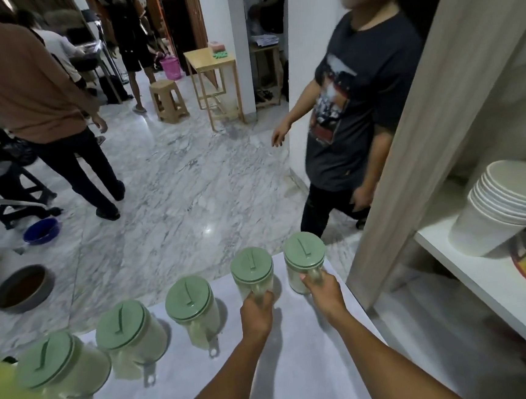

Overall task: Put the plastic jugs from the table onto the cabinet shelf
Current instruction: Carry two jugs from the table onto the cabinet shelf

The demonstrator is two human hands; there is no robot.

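- Jugs stand in a row of five along the far edge of the table (302, 371), each clear-walled with a green lid; none is on the cabinet shelf (485, 281) yet.
- Right hand (322, 292) is wrapped around the handle of the rightmost jug (305, 259), which sits nearest the cabinet.
- Left hand (257, 309) is closed on the handle of the next jug (252, 272) beside it.
- Both held jugs appear to be resting on the table, though the contact is hard to confirm.
- Three other jugs, the middle jug (191, 307), the fourth jug (125, 332) and the leftmost jug (52, 365), wait untouched with handles turned toward the person.
- Thin plastic of this kind is likely light and fairly stiff, and smooth walls would slip in a palm, so the handle is the sound place to take hold.
- Whether the jugs hold anything cannot be told; the walls look cloudy.
- Lids may be only pressed on, so lifting by them seems unwise.
- White bowls (510, 203) are stacked on the shelf, leaving bare space nearer the front edge.
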